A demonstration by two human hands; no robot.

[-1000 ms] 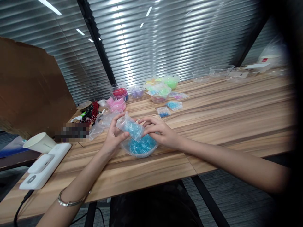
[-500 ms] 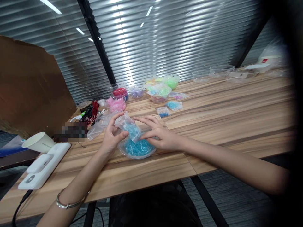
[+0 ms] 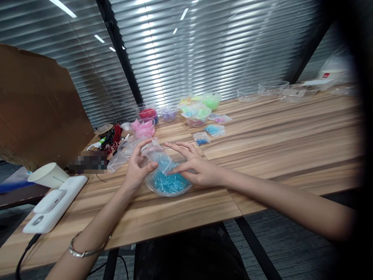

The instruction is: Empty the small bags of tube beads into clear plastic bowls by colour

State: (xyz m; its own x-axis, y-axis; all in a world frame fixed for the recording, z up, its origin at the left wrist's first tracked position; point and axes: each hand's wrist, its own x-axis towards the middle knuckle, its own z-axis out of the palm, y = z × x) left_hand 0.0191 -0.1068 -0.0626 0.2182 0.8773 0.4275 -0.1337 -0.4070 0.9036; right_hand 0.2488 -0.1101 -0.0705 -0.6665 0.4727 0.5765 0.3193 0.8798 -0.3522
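A small clear plastic bag point(image 3: 159, 155) with light blue pieces in it is tilted above a round clear bowl point(image 3: 155, 190). My left hand point(image 3: 138, 165) holds the bag's left side between thumb and fingers. At the bag's lower right corner, the thumb side of my right hand point(image 3: 194, 165) touches the plastic. The other fingers of that hand are stretched out and apart. Thin, shiny blue pieces point(image 3: 170, 182) fill the bowl. Beyond my hands lie a bag of dark blue pieces point(image 3: 201, 138) and a bag of light blue ones point(image 3: 215, 130).
Tubs with pink bags point(image 3: 144, 128), red pieces point(image 3: 147, 113) and green pieces point(image 3: 212, 102) stand at the back. Clear containers point(image 3: 273, 88) line the far right. A white power strip point(image 3: 55, 206) and paper cup point(image 3: 49, 175) are at the left, before a cardboard sheet point(image 3: 35, 109).
The bag has shifted slightly and its upper part looks paler, with the blue pieces lower down. Both hands have stayed nearly in place.
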